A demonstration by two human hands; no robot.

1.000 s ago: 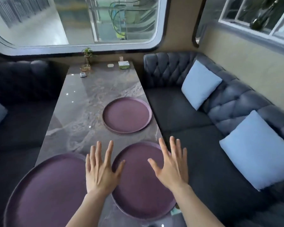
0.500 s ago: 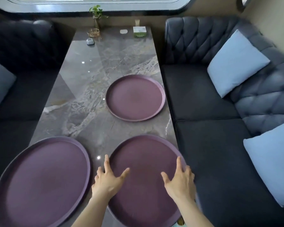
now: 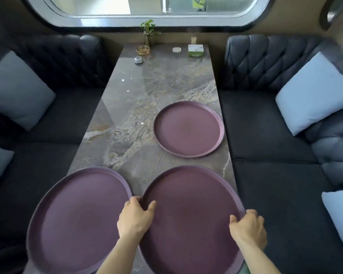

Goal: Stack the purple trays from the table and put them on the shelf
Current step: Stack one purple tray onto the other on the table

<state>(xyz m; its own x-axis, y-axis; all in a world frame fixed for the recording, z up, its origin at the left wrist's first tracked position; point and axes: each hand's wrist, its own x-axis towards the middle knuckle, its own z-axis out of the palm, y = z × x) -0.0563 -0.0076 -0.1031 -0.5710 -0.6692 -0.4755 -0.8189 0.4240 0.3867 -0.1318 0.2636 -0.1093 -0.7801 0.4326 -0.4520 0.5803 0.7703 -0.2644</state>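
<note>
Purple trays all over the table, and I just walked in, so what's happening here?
A person is clearing them. Both hands grip the near right tray: the left hand on its left rim, the right hand on its right rim. The near left tray and the far tray lie untouched on the marble table. Nothing is stacked yet.

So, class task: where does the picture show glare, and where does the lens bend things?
Head view: daylight from the window throws a pale sheen and small bright glints on the table; the wide lens curves the window frame and stretches the near trays into ovals; edges look slightly soft.
</note>
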